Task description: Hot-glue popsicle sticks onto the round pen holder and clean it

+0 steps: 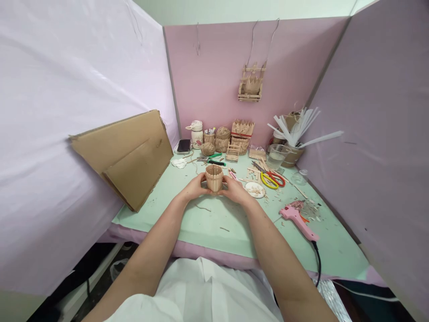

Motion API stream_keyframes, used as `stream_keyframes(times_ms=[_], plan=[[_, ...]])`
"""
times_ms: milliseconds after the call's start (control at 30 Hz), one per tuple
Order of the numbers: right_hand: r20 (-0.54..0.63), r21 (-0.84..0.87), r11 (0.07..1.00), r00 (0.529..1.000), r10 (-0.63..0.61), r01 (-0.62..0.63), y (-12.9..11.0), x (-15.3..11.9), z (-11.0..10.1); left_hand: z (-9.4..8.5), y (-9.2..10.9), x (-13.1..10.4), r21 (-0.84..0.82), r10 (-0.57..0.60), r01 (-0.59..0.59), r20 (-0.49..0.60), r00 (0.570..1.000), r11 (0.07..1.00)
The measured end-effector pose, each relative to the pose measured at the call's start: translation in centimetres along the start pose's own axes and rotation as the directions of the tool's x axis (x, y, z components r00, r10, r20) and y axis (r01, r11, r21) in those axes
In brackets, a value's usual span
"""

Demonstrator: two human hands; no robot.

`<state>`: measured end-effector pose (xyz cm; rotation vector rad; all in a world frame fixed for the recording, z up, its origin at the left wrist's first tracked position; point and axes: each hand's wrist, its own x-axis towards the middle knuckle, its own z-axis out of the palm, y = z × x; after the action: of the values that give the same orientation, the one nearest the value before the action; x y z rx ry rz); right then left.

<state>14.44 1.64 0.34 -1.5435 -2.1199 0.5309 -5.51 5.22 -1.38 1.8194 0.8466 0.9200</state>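
Note:
A small round cup made of upright wooden craft sticks (214,180) stands upright at the middle of the table, its open top facing up. My left hand (195,186) curves around its left side, with fingers and thumb against it. On the opposite side my right hand (233,189) grips it in the same way. Whether its base rests on the table or is slightly raised, I cannot tell. Just right of my right hand lies a white dish (255,189) with small wood scraps in it.
Yellow-and-red-handled scissors (272,180) lie among loose sticks on the right. A pink glue gun (299,222) rests nearer, its cord over the front edge. Pliers (214,158), twine balls (208,149) and a clear cup (277,155) stand behind. Folded cardboard (134,156) leans at left.

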Motion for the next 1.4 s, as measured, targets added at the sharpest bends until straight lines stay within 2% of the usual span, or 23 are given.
stream_keyframes(times_ms=[100,433,567,633,733,833,900,1000,1133,1267,1400], plan=[[-0.018,0.041,0.998,0.998,-0.056,0.057,0.4,0.2,0.3,0.1,-0.1,-0.1,-0.003,-0.019,0.019,-0.004,1.0,1.0],[-0.009,0.016,0.999,0.999,-0.033,0.033,0.4,0.3,0.6,0.4,-0.7,0.1,-0.063,-0.089,0.087,-0.032,0.996,0.994],[0.016,-0.003,1.0,1.0,-0.007,0.007,0.3,0.0,0.0,0.0,-0.2,0.0,-0.073,-0.044,0.043,-0.009,0.999,0.996],[0.009,-0.047,0.998,0.999,0.038,-0.037,0.4,-0.1,-0.4,-0.5,0.3,-0.1,-0.012,-0.028,0.028,-0.018,0.999,1.0],[-0.004,-0.115,0.99,0.997,0.081,-0.081,0.7,-0.1,-0.6,-1.1,0.9,-0.2,0.14,-0.095,0.107,-0.09,0.991,0.984],[0.01,-0.154,0.987,0.999,0.038,-0.036,0.7,0.0,-0.5,-1.2,1.1,-0.3,0.222,-0.163,0.21,-0.209,0.964,0.952],[0.005,-0.164,0.986,1.0,0.004,-0.003,0.5,0.0,-0.4,-1.0,1.1,-0.3,0.281,-0.149,0.222,-0.257,0.955,0.934],[-0.016,-0.176,0.984,1.0,0.003,-0.006,0.2,0.0,-0.3,-0.6,0.9,-0.3,0.38,-0.094,0.175,-0.223,0.97,0.908],[-0.021,-0.183,0.983,1.0,0.009,-0.013,0.0,-0.1,-0.3,-0.5,1.0,-0.4,0.44,-0.079,0.147,-0.169,0.982,0.886],[-0.027,-0.162,0.986,0.999,0.021,-0.025,-0.1,-0.2,-0.5,-0.5,1.5,-0.5,0.418,-0.092,0.174,-0.208,0.974,0.892],[-0.024,-0.113,0.993,1.0,0.014,-0.017,-0.2,-0.3,-0.4,-0.3,1.8,-0.6,0.366,-0.099,0.135,-0.116,0.988,0.921]])
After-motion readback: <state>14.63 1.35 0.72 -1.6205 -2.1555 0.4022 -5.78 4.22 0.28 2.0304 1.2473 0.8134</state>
